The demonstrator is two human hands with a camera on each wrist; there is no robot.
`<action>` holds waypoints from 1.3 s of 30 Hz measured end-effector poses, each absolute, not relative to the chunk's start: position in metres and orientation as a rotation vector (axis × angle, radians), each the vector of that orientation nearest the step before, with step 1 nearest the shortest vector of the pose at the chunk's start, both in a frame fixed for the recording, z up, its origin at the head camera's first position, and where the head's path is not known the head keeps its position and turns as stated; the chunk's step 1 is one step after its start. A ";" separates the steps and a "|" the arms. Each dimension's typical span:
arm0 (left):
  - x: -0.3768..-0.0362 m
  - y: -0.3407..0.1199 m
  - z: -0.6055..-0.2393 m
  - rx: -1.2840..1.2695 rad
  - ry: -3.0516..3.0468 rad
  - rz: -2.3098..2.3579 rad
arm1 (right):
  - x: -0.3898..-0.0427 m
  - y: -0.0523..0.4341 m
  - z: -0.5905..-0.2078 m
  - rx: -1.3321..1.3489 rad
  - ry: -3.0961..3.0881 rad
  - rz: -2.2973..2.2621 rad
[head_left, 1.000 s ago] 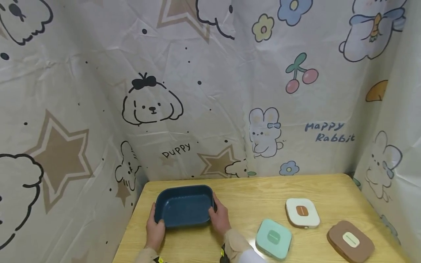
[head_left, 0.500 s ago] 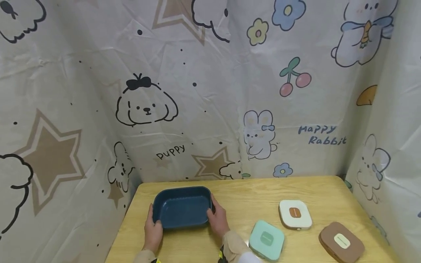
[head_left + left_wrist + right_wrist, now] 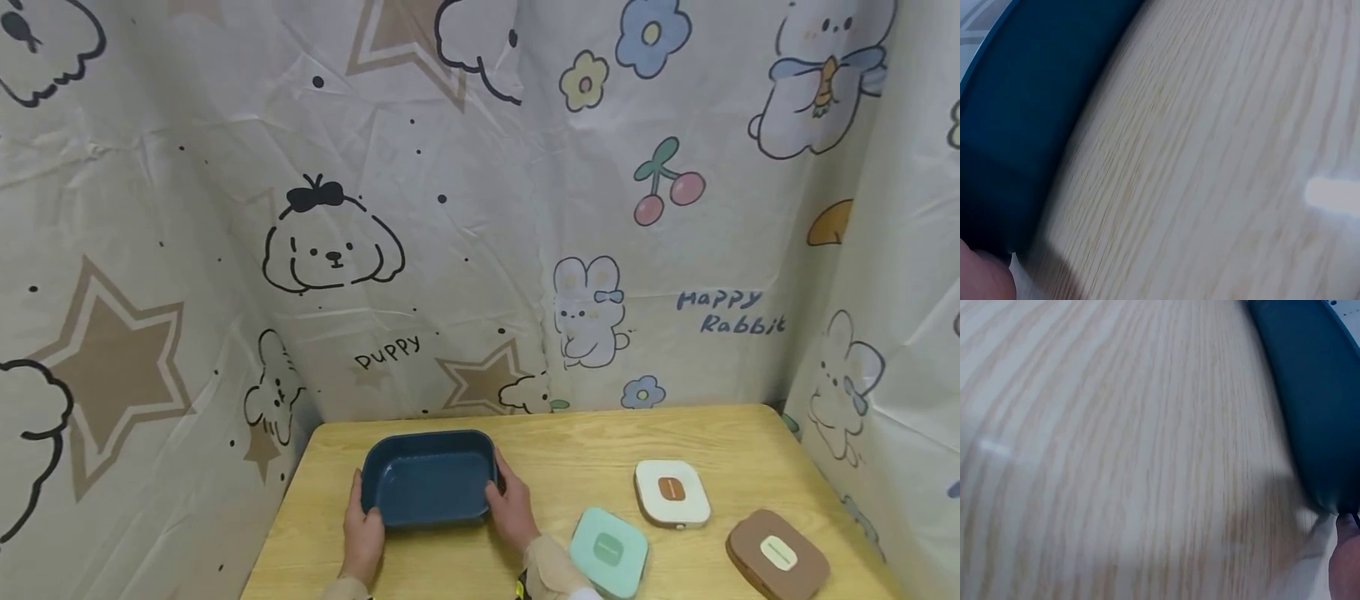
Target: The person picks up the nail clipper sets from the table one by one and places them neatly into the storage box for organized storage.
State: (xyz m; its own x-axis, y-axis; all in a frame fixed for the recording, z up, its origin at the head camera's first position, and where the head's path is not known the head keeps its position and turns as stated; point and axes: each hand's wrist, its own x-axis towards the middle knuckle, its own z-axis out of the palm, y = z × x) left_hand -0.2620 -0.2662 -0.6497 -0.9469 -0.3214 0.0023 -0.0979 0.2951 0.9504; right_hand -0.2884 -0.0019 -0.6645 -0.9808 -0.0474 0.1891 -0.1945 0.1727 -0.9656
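A dark blue rectangular dish sits on the wooden table at its left side, empty inside. My left hand grips its near left corner and my right hand grips its right end. In the left wrist view the blue dish wall fills the left side, with a fingertip at the bottom corner. The right wrist view shows the dish wall at the right and a fingertip below it.
Three flat square lidded boxes lie to the right: a mint green one, a white one with a brown tab and a brown one. A cartoon-print curtain closes in the back and both sides.
Both hands have slid the blue dish a little to the right along the table. The three boxes stay where they were.
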 end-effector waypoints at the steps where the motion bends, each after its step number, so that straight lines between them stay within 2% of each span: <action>1: -0.262 -0.265 -0.651 0.385 -2.359 -1.721 | -0.288 -0.001 -0.665 0.238 -2.305 1.944; 9: -0.266 -0.246 -0.655 0.400 -2.379 -1.721 | -0.288 0.017 -0.671 0.161 -2.300 1.991; 25: -0.276 -0.208 -0.652 0.387 -2.286 -1.783 | -0.298 0.053 -0.659 0.204 -2.403 1.854; 39: -0.271 -0.181 -0.660 0.383 -2.268 -1.811 | -0.297 0.080 -0.668 0.170 -2.438 1.771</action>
State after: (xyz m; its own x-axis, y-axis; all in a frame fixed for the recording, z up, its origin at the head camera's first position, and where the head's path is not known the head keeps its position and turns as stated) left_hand -0.2706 -0.1805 -0.6605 -0.9432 -0.3321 0.0050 -0.0687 0.2096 0.9754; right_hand -0.2966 0.0804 -0.6679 -0.9861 -0.0182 0.1653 -0.1629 0.3078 -0.9374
